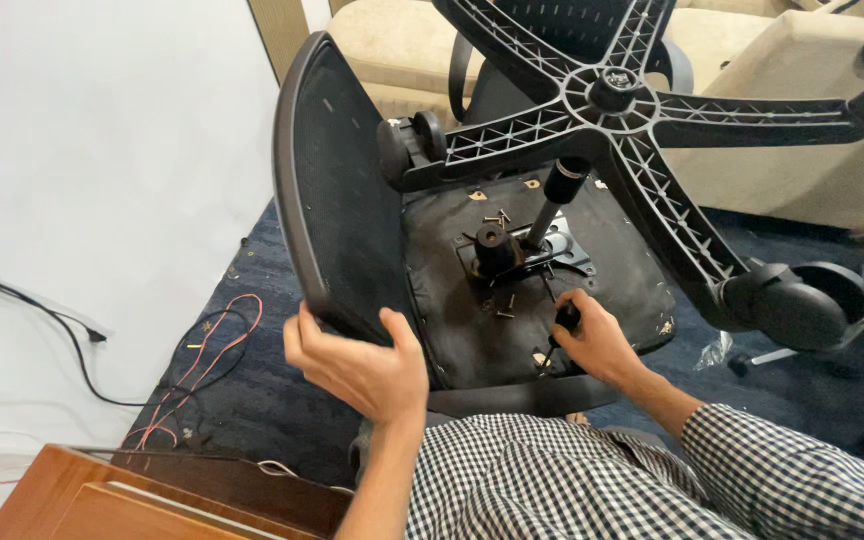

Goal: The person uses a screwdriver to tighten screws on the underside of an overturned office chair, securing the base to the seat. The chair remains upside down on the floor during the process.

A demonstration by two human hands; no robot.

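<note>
An office chair lies upside down in front of me, its seat underside facing up. My left hand grips the lower edge of the black backrest, which stands upright at the left. My right hand is closed on a black-handled screwdriver whose tip points down at the seat underside. The metal seat mechanism with its gas cylinder rises from the seat's middle. Above it spreads the black star-shaped base with casters. Loose screws lie on the seat underside.
A dark blue carpet covers the floor. Black and red cables trail along the white wall at left. A wooden furniture corner sits at bottom left. Beige sofas stand behind. A caster hangs at right, near another chair's base.
</note>
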